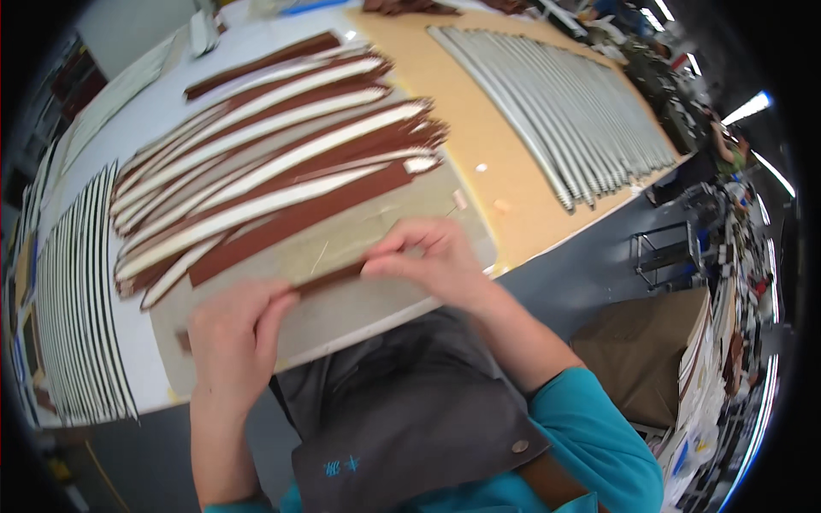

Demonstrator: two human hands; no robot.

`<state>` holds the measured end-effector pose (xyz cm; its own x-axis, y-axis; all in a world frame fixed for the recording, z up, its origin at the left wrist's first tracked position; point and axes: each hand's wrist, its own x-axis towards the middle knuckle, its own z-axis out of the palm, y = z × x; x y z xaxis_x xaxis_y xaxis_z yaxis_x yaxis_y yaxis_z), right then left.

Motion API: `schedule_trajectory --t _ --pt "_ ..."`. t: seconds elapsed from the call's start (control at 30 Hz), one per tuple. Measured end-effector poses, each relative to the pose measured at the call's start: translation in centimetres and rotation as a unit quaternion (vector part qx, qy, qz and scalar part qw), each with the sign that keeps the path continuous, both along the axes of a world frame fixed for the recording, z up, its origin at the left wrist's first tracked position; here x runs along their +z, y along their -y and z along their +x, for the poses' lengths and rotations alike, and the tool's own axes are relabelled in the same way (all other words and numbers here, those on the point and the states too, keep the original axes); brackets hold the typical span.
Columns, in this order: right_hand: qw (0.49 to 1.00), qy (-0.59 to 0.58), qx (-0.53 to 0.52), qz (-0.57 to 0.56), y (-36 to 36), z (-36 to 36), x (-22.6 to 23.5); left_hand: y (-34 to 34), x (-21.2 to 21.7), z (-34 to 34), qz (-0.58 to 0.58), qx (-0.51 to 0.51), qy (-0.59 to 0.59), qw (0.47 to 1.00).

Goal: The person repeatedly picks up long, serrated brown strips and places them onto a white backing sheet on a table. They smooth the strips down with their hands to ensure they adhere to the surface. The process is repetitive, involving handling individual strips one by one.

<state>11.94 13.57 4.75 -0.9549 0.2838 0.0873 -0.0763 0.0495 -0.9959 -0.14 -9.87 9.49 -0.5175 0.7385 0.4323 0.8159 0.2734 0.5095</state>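
Observation:
A narrow reddish-brown strip (332, 279), which looks like leather, is stretched between my hands above the near edge of a grey mat (342, 235). My left hand (231, 338) grips it with the thumb on top, and a short end pokes out on the far left side of the fist. Thumb and fingers of my right hand (423, 261) pinch the other end. Both hands are slightly blurred. Just beyond them lies a pile of brown and white strips (282, 154), with a flat brown strip (299, 227) along its near side.
Grey strips (556, 111) lie in a row on a tan board at the right. Dark-and-pale strips (77, 299) line the table's left side. A brown covered stack (641, 350) and a metal-framed stand (663, 256) are on the right. A person (727, 154) is farther off.

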Motion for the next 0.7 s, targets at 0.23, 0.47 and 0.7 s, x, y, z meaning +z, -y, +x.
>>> schedule_trajectory --t 0.23,0.47,0.7 --pt "0.875 -0.109 -0.085 0.464 -1.8 1.0 -3.3 0.3 -5.5 -0.3 -0.027 0.028 -0.129 0.991" --pt "0.88 -0.018 -0.034 0.473 -1.1 3.6 -4.6 0.2 -9.7 1.7 -0.068 0.047 -0.1 0.992" --pt "0.866 0.001 -0.061 0.496 -2.1 2.7 -4.4 -2.4 -9.2 0.0 -0.129 0.045 -0.107 0.985"
